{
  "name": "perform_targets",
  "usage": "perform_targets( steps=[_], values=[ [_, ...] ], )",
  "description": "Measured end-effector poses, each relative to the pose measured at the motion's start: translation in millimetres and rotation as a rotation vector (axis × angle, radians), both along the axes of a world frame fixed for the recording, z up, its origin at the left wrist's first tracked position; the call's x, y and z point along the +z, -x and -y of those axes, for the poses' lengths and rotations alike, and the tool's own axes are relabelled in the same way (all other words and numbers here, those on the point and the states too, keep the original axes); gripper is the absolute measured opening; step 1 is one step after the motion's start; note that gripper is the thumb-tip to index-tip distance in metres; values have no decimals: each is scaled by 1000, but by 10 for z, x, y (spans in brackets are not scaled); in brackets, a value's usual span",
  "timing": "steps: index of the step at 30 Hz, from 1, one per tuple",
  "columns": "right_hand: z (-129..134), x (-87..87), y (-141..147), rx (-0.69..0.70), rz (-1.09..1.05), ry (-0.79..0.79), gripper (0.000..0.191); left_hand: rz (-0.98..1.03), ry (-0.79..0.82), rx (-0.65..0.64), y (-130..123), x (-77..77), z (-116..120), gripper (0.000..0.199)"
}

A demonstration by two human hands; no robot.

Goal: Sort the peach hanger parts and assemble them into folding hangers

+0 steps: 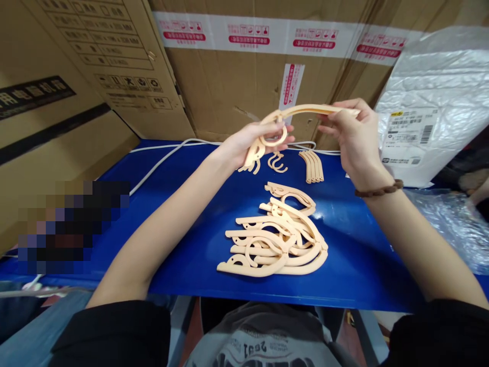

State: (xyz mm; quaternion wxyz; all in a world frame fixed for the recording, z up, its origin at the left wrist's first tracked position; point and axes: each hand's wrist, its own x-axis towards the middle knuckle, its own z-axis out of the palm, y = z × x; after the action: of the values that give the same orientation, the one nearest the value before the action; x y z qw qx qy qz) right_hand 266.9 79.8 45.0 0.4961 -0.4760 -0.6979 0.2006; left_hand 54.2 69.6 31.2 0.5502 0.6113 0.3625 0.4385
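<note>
Hands (252,142) (353,135) clamped on hanger (305,109) above blue table (183,214), cardboard boxes (229,76) behind.

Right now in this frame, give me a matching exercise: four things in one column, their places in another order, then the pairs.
Things:
1. curved hanger arm
2. pile of hanger parts
3. bead bracelet
4. white cable

Places:
A. on the right wrist
B. held above the table between left hand and right hand
C. flat on the blue table, nearest the person
D. along the table's far left edge

Pairs: 1-B, 2-C, 3-A, 4-D
</note>
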Motion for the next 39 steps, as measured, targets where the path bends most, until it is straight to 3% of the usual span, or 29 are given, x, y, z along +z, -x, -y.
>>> perform_targets(
  steps=[3,7,10,13,16,18,20,22,29,39],
  values=[
    [54,-18,23,77,220,-128,24,40,-30,-10,54,3,38,29],
    [183,-70,143,-114,666,-203,40,22,19,-81,55,-6,76,24],
    [231,-87,205,-190,851,-165,44,-52,13,-117,-6,-38,97,20],
    [148,-90,152,-79,871,-47,42,-217,-85,-81,-51,-137,69,9],
    [-34,-115,-3,61,827,184,38,-499,-193,83,-59,-254,7,7],
    [-156,-158,-126,-116,856,252,39,-605,-205,155,-47,-304,-38,11],
    [-249,-226,-238,-339,954,287,41,-611,-190,187,-29,-330,-83,10],
    [-309,-315,-329,-442,1051,345,39,-590,-190,226,-12,-349,-125,8],
    [-401,-588,-432,-396,1076,346,41,-526,-147,246,-21,-454,-205,11],
    [-264,-595,-202,-359,1083,293,58,-516,-131,208,-47,-432,-155,14]
  ],
)
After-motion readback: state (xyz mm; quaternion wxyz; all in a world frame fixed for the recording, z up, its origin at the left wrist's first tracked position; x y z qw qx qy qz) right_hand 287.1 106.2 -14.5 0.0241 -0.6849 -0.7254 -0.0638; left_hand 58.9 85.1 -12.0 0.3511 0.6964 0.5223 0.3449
